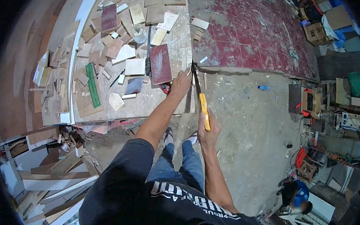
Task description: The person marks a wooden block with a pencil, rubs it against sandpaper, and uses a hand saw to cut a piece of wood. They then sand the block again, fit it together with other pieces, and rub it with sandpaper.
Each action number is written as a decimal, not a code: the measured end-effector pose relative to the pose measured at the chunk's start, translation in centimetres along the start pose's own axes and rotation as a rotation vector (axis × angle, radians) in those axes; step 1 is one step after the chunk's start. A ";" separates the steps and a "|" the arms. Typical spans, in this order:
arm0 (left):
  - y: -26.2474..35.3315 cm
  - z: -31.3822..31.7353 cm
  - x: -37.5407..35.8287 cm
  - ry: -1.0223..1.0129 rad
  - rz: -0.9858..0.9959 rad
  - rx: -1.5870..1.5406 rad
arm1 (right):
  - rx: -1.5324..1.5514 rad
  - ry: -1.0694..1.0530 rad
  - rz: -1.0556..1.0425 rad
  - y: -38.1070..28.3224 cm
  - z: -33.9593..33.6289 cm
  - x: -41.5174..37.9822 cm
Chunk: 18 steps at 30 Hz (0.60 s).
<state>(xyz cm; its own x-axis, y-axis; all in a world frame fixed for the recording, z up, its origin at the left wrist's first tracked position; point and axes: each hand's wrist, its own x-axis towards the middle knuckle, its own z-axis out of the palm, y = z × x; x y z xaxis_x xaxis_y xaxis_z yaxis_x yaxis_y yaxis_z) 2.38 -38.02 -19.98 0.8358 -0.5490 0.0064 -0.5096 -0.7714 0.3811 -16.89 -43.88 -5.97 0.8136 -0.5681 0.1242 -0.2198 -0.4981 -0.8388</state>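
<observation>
My right hand [209, 133] is wrapped round the yellow handle of a long, dark tool [197, 84]. It looks like a hacksaw seen edge-on, though its blade cannot be made out clearly. The tool's dark far end lies at the right edge of the wooden worktable [143, 106]. Right beside that end, my left hand [181, 84] rests on the table edge with its fingers drawn together. A small pale bit shows at the fingertips, but what they press on is mostly hidden. A dark red board [160, 64] lies just left of this hand.
Wood offcuts, a green strip [92, 85], a clear jar [140, 34] and a white block [135, 67] cover the table's left part. A red tiled surface [251, 30] lies beyond. A blue bottle [264, 88] is on the floor. Another person [300, 196] is at lower right.
</observation>
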 end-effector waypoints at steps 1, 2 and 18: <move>-0.1 0.0 -0.1 0.011 0.006 -0.007 | 0.051 0.050 -0.050 0.2 -0.1 -0.5; -0.2 0.1 -0.3 0.006 0.001 -0.010 | 0.048 0.044 -0.045 0.7 0.2 -0.5; -0.9 -0.4 -0.4 -0.014 0.074 0.030 | -0.015 -0.012 -0.039 0.3 2.0 3.8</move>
<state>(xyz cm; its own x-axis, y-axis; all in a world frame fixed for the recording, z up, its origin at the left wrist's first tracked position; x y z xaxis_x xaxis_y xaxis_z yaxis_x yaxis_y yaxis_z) 2.59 -36.98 -19.93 0.7927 -0.6093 0.0205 -0.5761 -0.7376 0.3521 -12.82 -44.88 -6.81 0.8279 -0.5405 0.1499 -0.1963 -0.5296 -0.8252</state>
